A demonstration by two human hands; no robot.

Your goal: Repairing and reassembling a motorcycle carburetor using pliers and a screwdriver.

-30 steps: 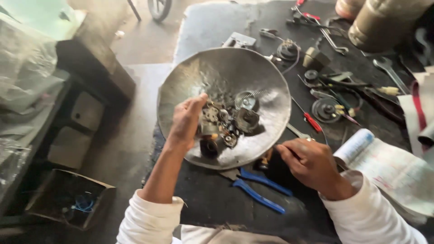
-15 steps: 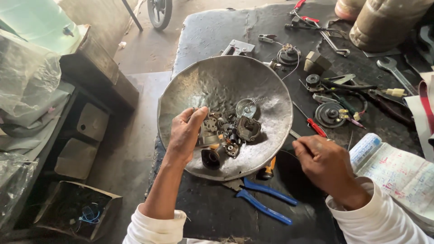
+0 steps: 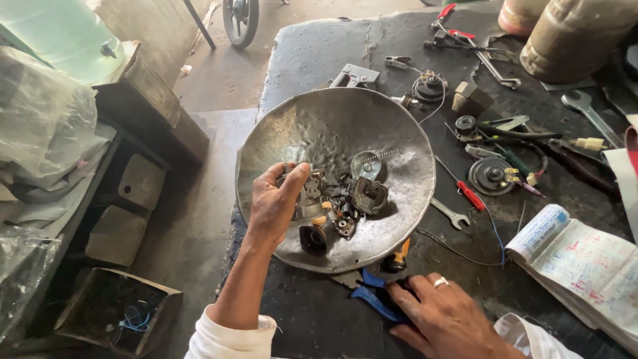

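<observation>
Inspector: Step in hand?

Examiner: Sorting is judged underway. The left hand (image 3: 276, 206), fingers pinched narrow, is set among small metal parts (image 3: 339, 199) in the dented metal bowl (image 3: 332, 126), frame centre.

Inspector: The other hand?

Examiner: The right hand (image 3: 442, 319), spread flat, is laid on blue-handled pliers (image 3: 372, 299), lower centre. A careful pinch is called for next.

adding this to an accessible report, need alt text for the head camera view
A person's left hand picks among small dark metal parts in a wide, dented grey metal bowl, while the right hand rests on blue-handled pliers below it. Wrenches, screwdrivers, round wired parts and an open handwritten notebook lie around on the black worktable.
</observation>
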